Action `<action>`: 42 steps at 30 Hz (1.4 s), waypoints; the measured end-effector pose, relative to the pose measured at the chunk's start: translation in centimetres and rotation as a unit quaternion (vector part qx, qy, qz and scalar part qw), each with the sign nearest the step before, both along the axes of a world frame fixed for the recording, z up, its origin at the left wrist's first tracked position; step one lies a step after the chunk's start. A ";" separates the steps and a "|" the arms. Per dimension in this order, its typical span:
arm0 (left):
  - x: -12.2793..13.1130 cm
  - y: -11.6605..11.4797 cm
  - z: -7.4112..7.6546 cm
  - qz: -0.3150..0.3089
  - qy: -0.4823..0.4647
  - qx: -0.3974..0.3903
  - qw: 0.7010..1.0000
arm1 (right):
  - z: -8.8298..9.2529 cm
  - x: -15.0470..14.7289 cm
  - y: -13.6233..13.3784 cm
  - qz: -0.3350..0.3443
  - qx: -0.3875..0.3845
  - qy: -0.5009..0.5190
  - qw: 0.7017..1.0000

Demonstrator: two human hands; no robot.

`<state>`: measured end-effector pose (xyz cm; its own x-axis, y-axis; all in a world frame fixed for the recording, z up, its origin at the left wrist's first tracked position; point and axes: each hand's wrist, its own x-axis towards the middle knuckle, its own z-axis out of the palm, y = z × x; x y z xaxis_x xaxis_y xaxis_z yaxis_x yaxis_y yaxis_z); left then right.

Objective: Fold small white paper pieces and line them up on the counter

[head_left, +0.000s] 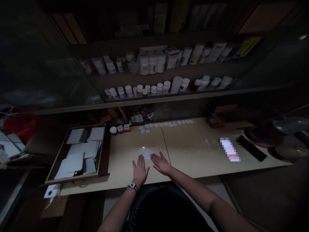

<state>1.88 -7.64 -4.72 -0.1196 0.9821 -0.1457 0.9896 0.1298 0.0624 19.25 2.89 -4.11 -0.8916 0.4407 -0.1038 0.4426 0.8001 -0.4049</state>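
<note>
My left hand [140, 169] lies palm down on the pale wooden counter [193, 154], fingers spread, with a wristwatch [132, 186] on its wrist. My right hand [161, 163] rests flat beside it, angled inward, its fingertips at the edge of a small white paper sheet [147, 154]. That sheet lies on the counter between my fingertips, and neither hand grips it. Beyond them, a row of small white paper pieces [164, 124] runs along the counter's back edge.
An open drawer [77, 151] of white paper packets stands left of my hands. Glass shelves of medicine bottles [154, 62] rise behind the counter. On the right are a cardboard box [227, 116], a pixelated object [229, 149] and a black remote control [251, 148].
</note>
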 end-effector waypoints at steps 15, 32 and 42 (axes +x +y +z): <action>3.4 2.3 1.0 0.000 -0.046 0.014 0.999 | -0.5 -0.9 -1.0 -0.038 0.001 -0.006 0.999; -0.8 2.7 0.5 -0.131 -0.074 0.001 0.989 | 0.6 -2.3 0.8 -0.102 -0.056 0.057 0.992; -2.9 3.8 1.5 -0.217 -0.089 -0.015 0.972 | 0.8 -1.4 1.2 -0.050 -0.010 0.040 0.998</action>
